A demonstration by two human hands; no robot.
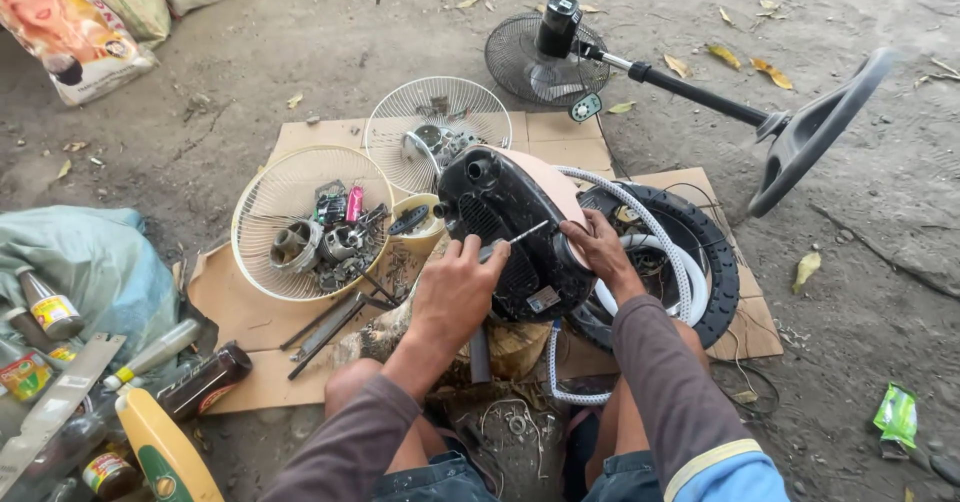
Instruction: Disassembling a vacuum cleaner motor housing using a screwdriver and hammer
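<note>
Beside yellow-labelled bottles (45,307), left hand (455,287) grips screwdriver (512,238); right hand (598,247) clasps black housing (500,212).

Flattened cardboard (250,312) (on dirt ground (880,192)) bears two fan grilles (262,212), a tyre (722,262), metal rods (325,327).

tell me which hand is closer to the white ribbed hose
Right. The right hand grips the black appliance housing right beside the white ribbed hose. The left hand, holding a screwdriver, sits on the housing's far side from it.
</note>
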